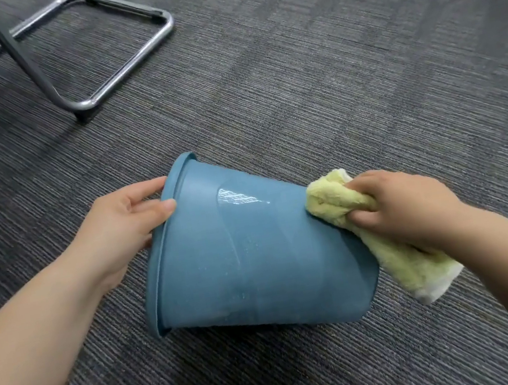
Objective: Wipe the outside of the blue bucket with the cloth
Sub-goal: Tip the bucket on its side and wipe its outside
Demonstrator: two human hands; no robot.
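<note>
Bucket (250,254) lies tipped between both hands.

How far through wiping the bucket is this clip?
Midway, it seems. Done: bucket is tipped on its side on the carpet, left hand steadying the rim. In hand: right hand presses the cloth against the base end. Left: droplets and a wet streak on the wall; the underside is hidden.

We see grey ribbed carpet (327,77) covering the whole floor; on it, at upper left, stands a chrome tube chair base (123,76), casting a soft shadow.
</note>
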